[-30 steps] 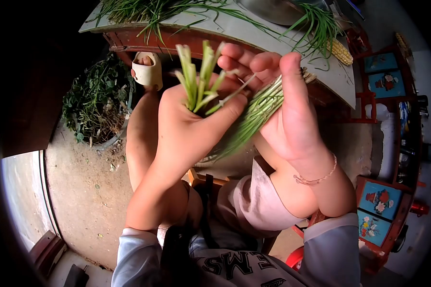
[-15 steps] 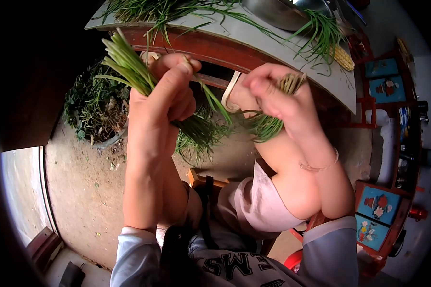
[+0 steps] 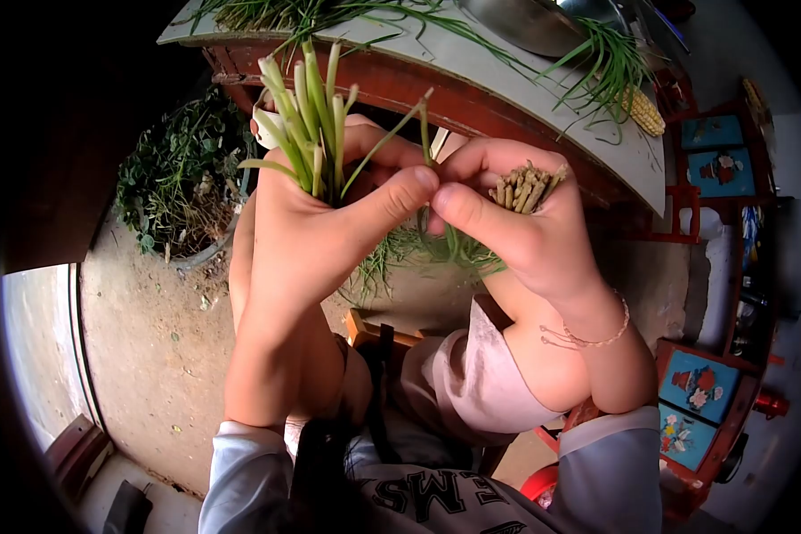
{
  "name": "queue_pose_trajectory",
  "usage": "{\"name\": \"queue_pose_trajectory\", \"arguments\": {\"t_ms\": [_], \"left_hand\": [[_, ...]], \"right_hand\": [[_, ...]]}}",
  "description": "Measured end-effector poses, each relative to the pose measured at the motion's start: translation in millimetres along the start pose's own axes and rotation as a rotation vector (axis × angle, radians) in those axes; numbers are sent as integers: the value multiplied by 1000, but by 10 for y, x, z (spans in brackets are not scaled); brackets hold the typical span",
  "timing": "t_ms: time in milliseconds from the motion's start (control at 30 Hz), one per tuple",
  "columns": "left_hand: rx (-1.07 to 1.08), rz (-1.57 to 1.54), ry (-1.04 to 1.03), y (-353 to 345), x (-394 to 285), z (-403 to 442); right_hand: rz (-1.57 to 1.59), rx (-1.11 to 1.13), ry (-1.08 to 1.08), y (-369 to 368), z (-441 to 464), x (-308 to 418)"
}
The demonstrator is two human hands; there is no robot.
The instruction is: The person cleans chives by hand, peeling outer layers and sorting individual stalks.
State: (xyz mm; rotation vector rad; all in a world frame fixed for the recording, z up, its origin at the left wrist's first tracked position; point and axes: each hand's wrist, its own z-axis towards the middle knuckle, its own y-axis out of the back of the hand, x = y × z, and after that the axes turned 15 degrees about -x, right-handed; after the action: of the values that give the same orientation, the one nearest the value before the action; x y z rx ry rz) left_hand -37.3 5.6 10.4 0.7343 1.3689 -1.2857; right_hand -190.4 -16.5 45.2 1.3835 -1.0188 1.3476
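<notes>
My left hand [image 3: 320, 222] is closed around a bunch of chives [image 3: 311, 133], pale stem ends pointing up and fanned apart. In my right hand [image 3: 543, 236] is a tighter bunch with brownish stem ends [image 3: 525, 189] showing above the fingers. Both thumbs and forefingers meet between the bunches, pinching a thin chive stem [image 3: 424, 125] that stands up there. Which fingertips grip it cannot be made out. Green leaves hang below the right hand, partly hidden behind it.
A table [image 3: 561, 102] ahead carries more chives [image 3: 285, 13], a metal bowl [image 3: 521, 31] and a corn cob [image 3: 643, 111]. At left on the floor is a basin [image 3: 209, 256] heaped with greens and roots. Painted cabinets [image 3: 699, 383] stand at right.
My hands have come together from apart, thumbs now meeting at a stem. The left bunch has turned more upright, and the right bunch's stem ends now face up towards me.
</notes>
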Motion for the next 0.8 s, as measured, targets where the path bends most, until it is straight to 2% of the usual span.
{"name": "queue_pose_trajectory", "arguments": {"t_ms": [200, 267, 333, 433, 467, 800], "left_hand": [[-77, 46, -29, -41, -23, -28], [-114, 71, -47, -38, -10, -19], [-141, 131, -199, -15, 41, 15], [-232, 151, -195, -18, 63, 37], [-282, 171, -116, -25, 19, 25], [-446, 146, -160, 85, 120, 201]], "right_hand": [[-34, -7, -41, 3, -19, 70], [-62, -26, -174, 1, -30, 151], [-73, -27, -178, 7, -34, 160], [-108, -19, -157, 3, -57, 158], [-131, -12, -132, -2, -66, 155], [-153, -25, -106, 57, -101, 155]]}}
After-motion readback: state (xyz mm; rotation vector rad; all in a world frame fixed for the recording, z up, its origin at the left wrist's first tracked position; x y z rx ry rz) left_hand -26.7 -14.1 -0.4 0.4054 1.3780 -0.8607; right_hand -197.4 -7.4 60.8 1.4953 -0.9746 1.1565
